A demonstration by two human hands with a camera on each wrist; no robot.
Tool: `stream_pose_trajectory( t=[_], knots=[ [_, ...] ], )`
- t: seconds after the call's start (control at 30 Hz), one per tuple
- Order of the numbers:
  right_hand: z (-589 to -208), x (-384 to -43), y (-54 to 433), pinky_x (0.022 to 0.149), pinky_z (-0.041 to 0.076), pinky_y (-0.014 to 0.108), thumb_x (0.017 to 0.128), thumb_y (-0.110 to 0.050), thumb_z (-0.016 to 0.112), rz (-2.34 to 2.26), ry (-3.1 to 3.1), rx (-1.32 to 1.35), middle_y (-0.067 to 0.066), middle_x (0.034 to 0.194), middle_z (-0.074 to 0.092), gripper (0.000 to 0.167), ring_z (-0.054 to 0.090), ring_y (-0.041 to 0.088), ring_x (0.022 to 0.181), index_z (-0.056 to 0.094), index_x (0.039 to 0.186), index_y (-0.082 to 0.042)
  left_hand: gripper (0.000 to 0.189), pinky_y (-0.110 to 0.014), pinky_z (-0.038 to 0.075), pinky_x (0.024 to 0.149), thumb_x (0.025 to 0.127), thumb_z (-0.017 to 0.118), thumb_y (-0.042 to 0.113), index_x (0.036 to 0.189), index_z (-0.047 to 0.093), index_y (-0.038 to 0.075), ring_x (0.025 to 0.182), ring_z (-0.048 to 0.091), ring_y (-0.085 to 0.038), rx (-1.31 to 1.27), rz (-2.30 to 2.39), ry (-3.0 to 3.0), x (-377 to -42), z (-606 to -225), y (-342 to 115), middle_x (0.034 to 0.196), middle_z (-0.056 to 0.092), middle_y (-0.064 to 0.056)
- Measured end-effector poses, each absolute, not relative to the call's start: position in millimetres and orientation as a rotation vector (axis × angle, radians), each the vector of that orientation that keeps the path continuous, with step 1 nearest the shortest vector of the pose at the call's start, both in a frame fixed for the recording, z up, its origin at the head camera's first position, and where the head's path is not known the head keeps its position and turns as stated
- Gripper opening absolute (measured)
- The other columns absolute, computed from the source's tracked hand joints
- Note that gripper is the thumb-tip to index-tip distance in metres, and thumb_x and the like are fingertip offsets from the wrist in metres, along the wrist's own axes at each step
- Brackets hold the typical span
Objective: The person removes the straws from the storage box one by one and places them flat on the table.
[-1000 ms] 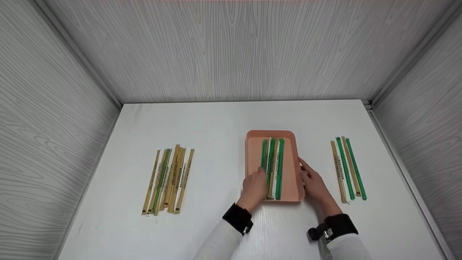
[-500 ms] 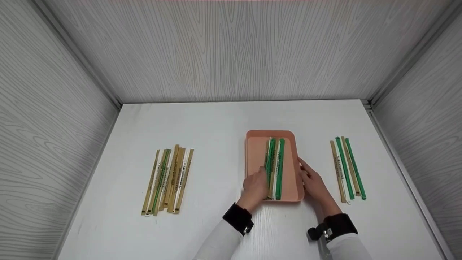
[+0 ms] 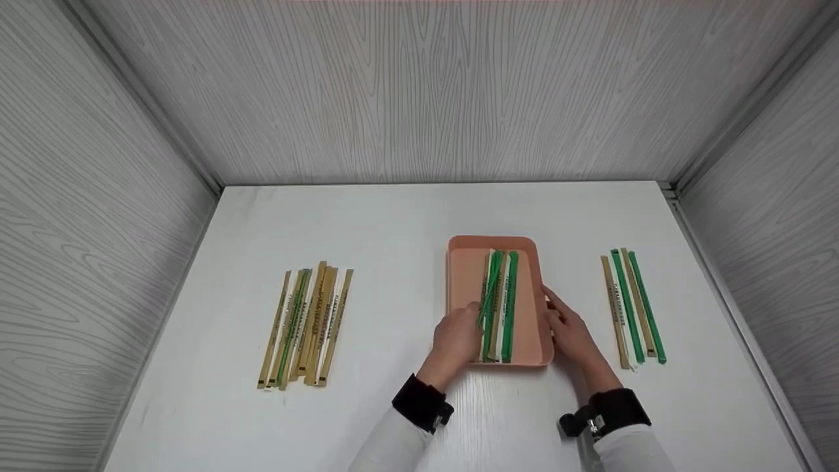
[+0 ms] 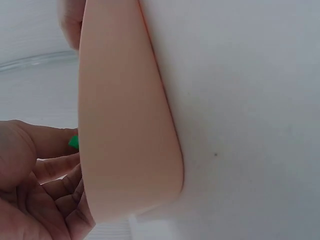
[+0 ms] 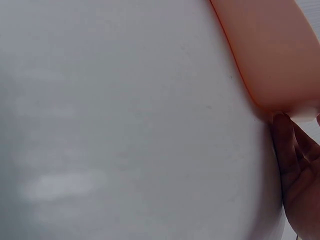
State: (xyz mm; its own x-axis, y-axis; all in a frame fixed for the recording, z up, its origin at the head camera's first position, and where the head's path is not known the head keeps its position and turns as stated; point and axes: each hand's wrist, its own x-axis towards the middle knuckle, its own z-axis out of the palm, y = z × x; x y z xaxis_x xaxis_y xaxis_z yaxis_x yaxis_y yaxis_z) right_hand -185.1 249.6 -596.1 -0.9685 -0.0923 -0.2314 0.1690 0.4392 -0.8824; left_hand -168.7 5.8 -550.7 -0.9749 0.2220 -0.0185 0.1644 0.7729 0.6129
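Observation:
A shallow pink tray (image 3: 529,295) holds a row of green, white and tan paper-wrapped straws (image 3: 511,305). My left hand (image 3: 457,335) is over the tray's left side, pinching a green wrapped straw (image 3: 490,295) that slants across the others. From the left wrist, that straw's green end (image 4: 74,142) shows between thumb and fingers, and the tray's wall hides the rest. Outside the tray's right wall is my right hand (image 3: 573,333), its fairly straight fingers against the side. The right wrist view has its fingertips at the tray's lower edge.
On the left of the white table (image 3: 393,223) lies a bundle of mostly tan wrapped straws (image 3: 321,321). A smaller group of tan, white and green straws (image 3: 634,314) lies to the right. Grey wood-grain panels (image 3: 419,98) enclose the back and sides.
The green straw by my left fingers has shifted right, against the row, and now leans across it. My left hand has drawn slightly left. The right hand and tray stay put.

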Motion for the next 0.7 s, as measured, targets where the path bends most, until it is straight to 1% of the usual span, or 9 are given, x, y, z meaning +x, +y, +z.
stream_pose_trajectory(
  t=[0.03, 0.1, 0.2, 0.27, 0.33, 0.43, 0.7],
  knots=[
    [-597, -185, 250, 0.084, 0.052, 0.038, 0.107, -0.030, 0.035, -1.542, 2.450, 0.065, 0.018, 0.146, 0.044, 0.050, 0.053, 0.030, 0.116, 0.026, 0.156, -0.031, 0.038, -0.030, 0.051, 0.056, 0.089, 0.068, 0.003, 0.126, 0.061, 0.002, 0.069, 0.064, -0.019, 0.296, 1.000, 2.863, -169, -549, 3, 0.094, 0.070, -0.011],
    [-598, -186, 250, 0.082, 0.052, 0.037, 0.108, -0.030, 0.035, -1.541, 2.454, 0.068, 0.017, 0.145, 0.045, 0.049, 0.054, 0.030, 0.115, 0.027, 0.156, -0.031, 0.038, -0.030, 0.050, 0.053, 0.089, 0.069, 0.006, 0.126, 0.062, 0.004, 0.064, 0.062, -0.017, 0.258, 1.049, 2.834, -169, -546, -2, 0.092, 0.070, -0.010],
    [-599, -186, 250, 0.080, 0.052, 0.037, 0.108, -0.030, 0.035, -1.547, 2.448, 0.064, 0.019, 0.146, 0.043, 0.049, 0.054, 0.032, 0.115, 0.026, 0.156, -0.029, 0.037, -0.028, 0.047, 0.050, 0.089, 0.071, 0.008, 0.125, 0.064, 0.005, 0.058, 0.058, -0.012, 0.215, 1.117, 2.803, -169, -543, -14, 0.082, 0.068, -0.005],
    [-599, -186, 250, 0.082, 0.052, 0.039, 0.108, -0.030, 0.035, -1.564, 2.432, 0.069, 0.020, 0.148, 0.041, 0.050, 0.053, 0.032, 0.118, 0.025, 0.157, -0.028, 0.035, -0.027, 0.046, 0.049, 0.088, 0.072, 0.010, 0.123, 0.065, 0.004, 0.057, 0.056, -0.010, 0.188, 1.161, 2.802, -170, -543, -25, 0.075, 0.065, -0.001],
    [-598, -186, 250, 0.085, 0.051, 0.042, 0.108, -0.031, 0.035, -1.574, 2.423, 0.068, 0.021, 0.149, 0.040, 0.051, 0.051, 0.033, 0.120, 0.024, 0.157, -0.026, 0.033, -0.027, 0.046, 0.051, 0.089, 0.072, 0.010, 0.121, 0.067, 0.004, 0.059, 0.056, -0.009, 0.159, 1.181, 2.828, -170, -544, -38, 0.073, 0.063, 0.001],
    [-597, -186, 250, 0.087, 0.051, 0.044, 0.108, -0.030, 0.035, -1.564, 2.428, 0.072, 0.021, 0.149, 0.040, 0.051, 0.051, 0.033, 0.122, 0.024, 0.157, -0.027, 0.030, -0.028, 0.047, 0.054, 0.089, 0.072, 0.010, 0.118, 0.068, 0.003, 0.060, 0.057, -0.010, 0.081, 1.208, 2.868, -168, -546, -60, 0.073, 0.063, 0.001],
    [-599, -186, 251, 0.086, 0.051, 0.039, 0.107, -0.030, 0.036, -1.525, 2.470, 0.078, 0.018, 0.144, 0.045, 0.050, 0.053, 0.030, 0.117, 0.027, 0.156, -0.030, 0.027, -0.034, 0.049, 0.057, 0.090, 0.070, 0.009, 0.116, 0.068, 0.002, 0.063, 0.059, -0.015, -0.156, 1.242, 2.933, -161, -551, -115, 0.075, 0.064, -0.003]
  ],
)
